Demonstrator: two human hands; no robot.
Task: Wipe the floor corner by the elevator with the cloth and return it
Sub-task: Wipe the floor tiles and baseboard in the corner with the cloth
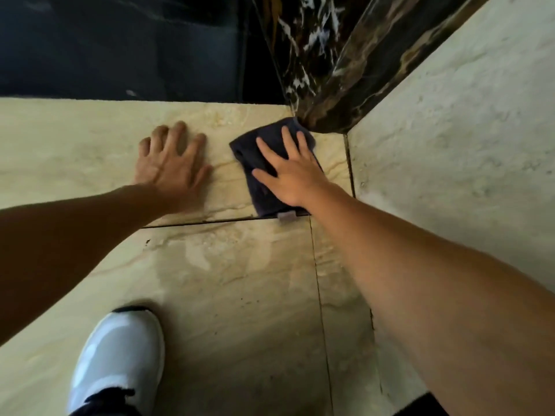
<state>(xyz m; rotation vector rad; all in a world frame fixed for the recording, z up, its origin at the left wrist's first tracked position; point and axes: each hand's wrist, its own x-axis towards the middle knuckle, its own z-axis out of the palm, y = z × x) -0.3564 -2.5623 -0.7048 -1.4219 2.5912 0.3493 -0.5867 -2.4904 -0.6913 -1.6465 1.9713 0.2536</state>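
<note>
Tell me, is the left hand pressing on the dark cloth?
No, the left hand lies flat on bare floor; the right hand presses the cloth.

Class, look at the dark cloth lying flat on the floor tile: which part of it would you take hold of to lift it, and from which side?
Probably the near edge of the dark cloth, by its small pale tag, pinched from the person's side. That end lies free on the open floor tile, while the far end is tucked against the dark marble column and the right hand lies flat over the middle.

The dark cloth (pixel 264 172) lies folded flat on the beige marble floor (pixel 228 280), its far corner touching the black veined door frame (pixel 339 94). A small pale tag shows at its near edge, on the tile joint.
</note>
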